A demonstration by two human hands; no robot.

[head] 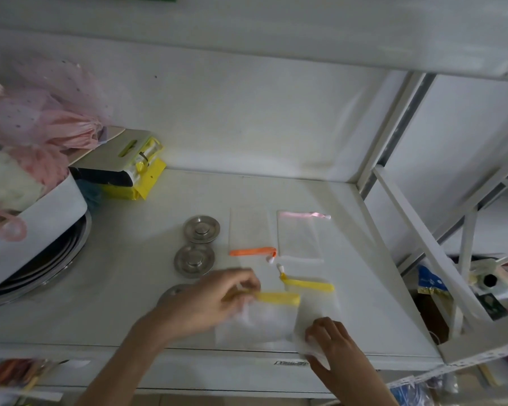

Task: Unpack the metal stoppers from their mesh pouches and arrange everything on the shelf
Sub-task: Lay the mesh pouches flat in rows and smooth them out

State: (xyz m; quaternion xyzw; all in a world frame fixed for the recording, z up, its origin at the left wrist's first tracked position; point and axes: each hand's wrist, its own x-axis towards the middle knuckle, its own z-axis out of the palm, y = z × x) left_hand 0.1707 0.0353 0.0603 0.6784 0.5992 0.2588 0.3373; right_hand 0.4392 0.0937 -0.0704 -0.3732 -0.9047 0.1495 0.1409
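Surface: a white shelf [147, 259], pale and worn.
Stoppers: two metal stoppers [201, 227] [194, 260] lay in a column mid-shelf; a third [172, 293] sat partly hidden nearer the front.
Pouches: four flat mesh pouches lay to their right, with an orange band [252, 252], a pink band [304, 215] and yellow bands [308, 285] [277, 297].
Left side: a yellow package [135, 189] and stacked metal pans [41, 273].

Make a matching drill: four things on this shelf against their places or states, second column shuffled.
Things:
1. orange-ribbon pouch
2. pink-ribbon pouch
3. left hand
4. farthest stopper

Places or states:
A. pinching a yellow ribbon
B. farthest right in the back row
C. just left of the orange-ribbon pouch
D. between a stopper and the pink-ribbon pouch

Pairs: 1-D, 2-B, 3-A, 4-C
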